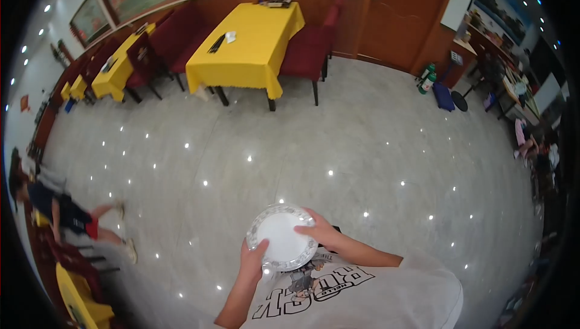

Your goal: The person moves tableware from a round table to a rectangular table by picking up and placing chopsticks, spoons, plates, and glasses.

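Close in front of my body I hold a round white plate (281, 236) with a grey patterned rim. Whether it is one plate or a stack I cannot tell. My left hand (254, 256) grips its lower left edge, thumb on top and fingers hidden underneath. On the right edge, my right hand (315, 227) is closed the same way, its thumb reaching over the rim.
A table with a yellow cloth (254, 42) stands ahead, with chopsticks (217, 43) on it and dark red benches (305, 57) beside it. Green bottles (427, 81) stand near a wooden door (403, 15). At left, a person (66, 211) moves past. Grey tiled floor (338, 141) lies between.
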The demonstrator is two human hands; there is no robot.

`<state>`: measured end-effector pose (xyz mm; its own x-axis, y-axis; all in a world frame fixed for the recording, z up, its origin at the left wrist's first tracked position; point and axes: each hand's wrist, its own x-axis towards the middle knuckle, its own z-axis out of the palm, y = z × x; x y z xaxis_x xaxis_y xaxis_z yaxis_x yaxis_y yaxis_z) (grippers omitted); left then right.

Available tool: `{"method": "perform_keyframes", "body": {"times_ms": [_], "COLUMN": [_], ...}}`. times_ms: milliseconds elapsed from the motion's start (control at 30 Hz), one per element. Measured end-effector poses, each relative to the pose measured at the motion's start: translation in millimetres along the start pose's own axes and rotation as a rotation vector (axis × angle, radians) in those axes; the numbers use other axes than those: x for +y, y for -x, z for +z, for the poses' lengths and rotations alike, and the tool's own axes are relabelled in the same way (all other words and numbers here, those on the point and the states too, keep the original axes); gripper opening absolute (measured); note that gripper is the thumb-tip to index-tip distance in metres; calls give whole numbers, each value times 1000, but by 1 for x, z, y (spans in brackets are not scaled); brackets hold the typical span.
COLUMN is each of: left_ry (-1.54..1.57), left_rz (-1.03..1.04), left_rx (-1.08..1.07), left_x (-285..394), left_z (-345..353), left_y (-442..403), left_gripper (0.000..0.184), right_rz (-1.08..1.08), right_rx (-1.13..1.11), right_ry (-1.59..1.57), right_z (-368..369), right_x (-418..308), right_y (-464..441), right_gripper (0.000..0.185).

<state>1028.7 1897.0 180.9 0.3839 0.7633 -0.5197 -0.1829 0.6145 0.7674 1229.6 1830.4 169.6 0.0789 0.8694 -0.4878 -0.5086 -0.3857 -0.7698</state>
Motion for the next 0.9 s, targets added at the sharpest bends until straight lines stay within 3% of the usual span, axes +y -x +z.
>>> {"method": "perform_keyframes", "body": {"times_ms": [100, 167, 300, 367, 400, 467, 567, 700, 900], "left_ry": [-149, -219, -175, -57, -75, -3, 52, 172, 158], "left_rz": [18, -78, -151, -60, -105, -30, 70, 121, -12], "left_rx": [-178, -250, -260, -128, -67, 4, 115, 225, 338], "left_x": [33, 40, 54, 76, 96, 142, 190, 210, 283], "left_z": [44, 68, 103, 102, 94, 97, 89, 75, 36], "left_y": [-96, -159, -261, -307, -307, -328, -360, -421, -552], "left_gripper": [42, 41, 42, 43, 43, 43, 43, 43, 42], "right_rz": [-183, -165, -137, -160, -95, -60, -101, -8, 145], "right_rx": [167, 310, 317, 254, 234, -22, -135, -219, -208], "right_ry": [-64, -115, -128, 147, 111, -11, 133, 290, 123], "right_z": [-35, -55, -107, -113, -95, -73, -44, -24, 0], "right_x": [-42, -70, -103, -125, -138, -204, -242, -282, -301], "right_y": [-46, -77, -182, -256, -268, -313, -383, -465, -621], "right_gripper": [61, 62, 62, 61, 61, 62, 63, 64, 65]}}
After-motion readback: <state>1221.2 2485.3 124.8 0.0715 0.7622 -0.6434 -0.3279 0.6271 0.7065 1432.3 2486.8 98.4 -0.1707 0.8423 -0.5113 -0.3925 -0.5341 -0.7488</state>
